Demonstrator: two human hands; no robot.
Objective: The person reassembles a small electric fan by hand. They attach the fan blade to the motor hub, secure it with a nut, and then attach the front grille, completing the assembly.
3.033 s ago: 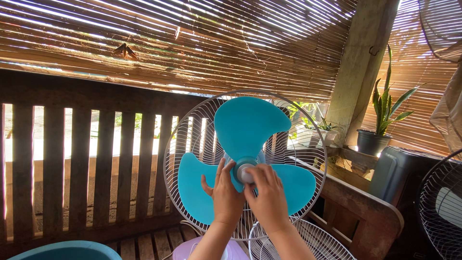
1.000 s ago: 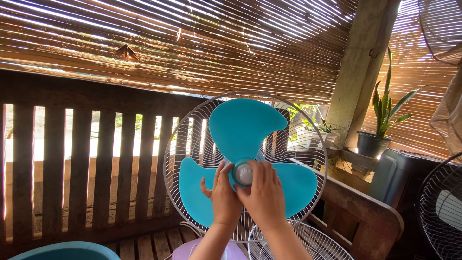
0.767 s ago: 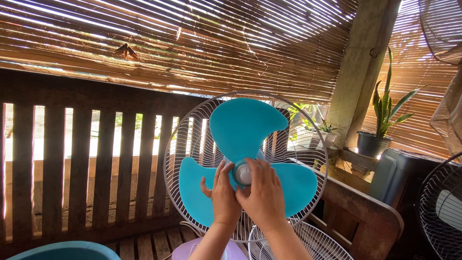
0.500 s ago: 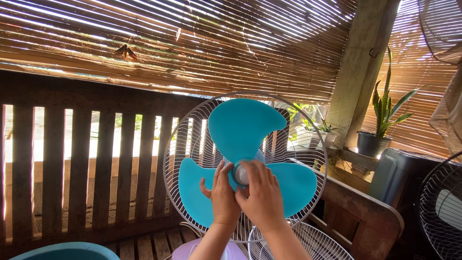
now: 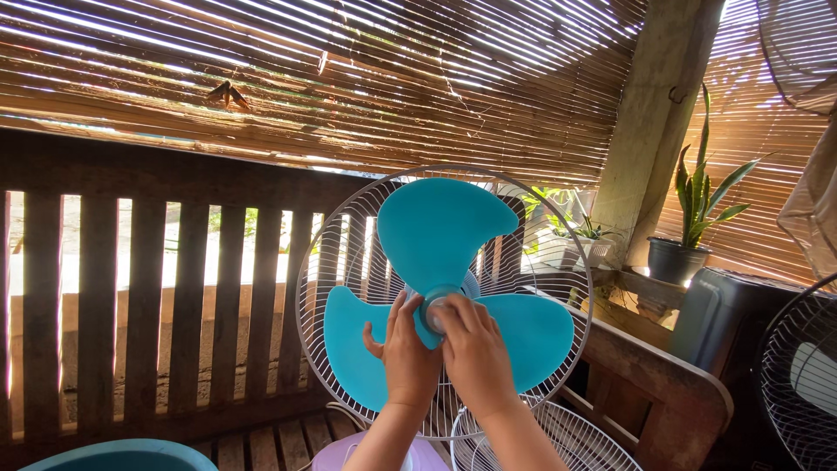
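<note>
A bamboo blind [image 5: 366, 78] hangs over a dark slatted wooden fence [image 5: 174, 288], sun striping through both, with a wooden post [image 5: 654, 122] and a potted plant [image 5: 684, 235] off to the right. In front of the fence stands a fan with its rear wire guard [image 5: 336, 253] in place and its turquoise three-blade propeller [image 5: 440, 231] seated on the shaft. The front guard [image 5: 558, 440] is off and lies low, just below the fan.

The left hand [image 5: 405, 353] rests flat against the lower-left blade beside the hub, fingers spread and steadying it. The right hand [image 5: 471, 353] has its fingers closed around the small pale cap [image 5: 433, 311] at the centre of the hub. Judging from this, the blade is mounted, the cap is being worked at the hub, and the front guard is not on.

The guard's rim rings the blades closely, so the hands have room only in front. A second fan [image 5: 802, 375] stands near, at the right edge.
</note>
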